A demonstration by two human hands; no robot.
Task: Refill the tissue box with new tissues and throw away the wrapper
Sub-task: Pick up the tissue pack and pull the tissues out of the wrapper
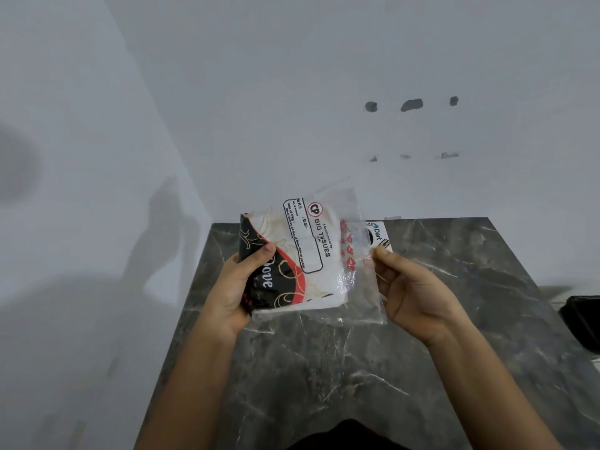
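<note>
left hand [233, 287]: fingers clamp tissue pack [292, 264] at its dark end | right hand [412, 297]: fingers pinch clear wrapper [363, 287] edge | pack held above bench [357, 368], partly inside wrapper | box [378, 237] behind

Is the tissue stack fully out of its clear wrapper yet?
Partly out. The left hand grips the tissue stack; the right hand pulls the wrapper, which still overlaps it.

A: Two bare forearms over the marble table [454, 401], no sleeves, no watch, no rings.
B: Left hand [232, 287] and right hand [418, 297] uncovered too; a dark garment shows at the table's near edge.
</note>
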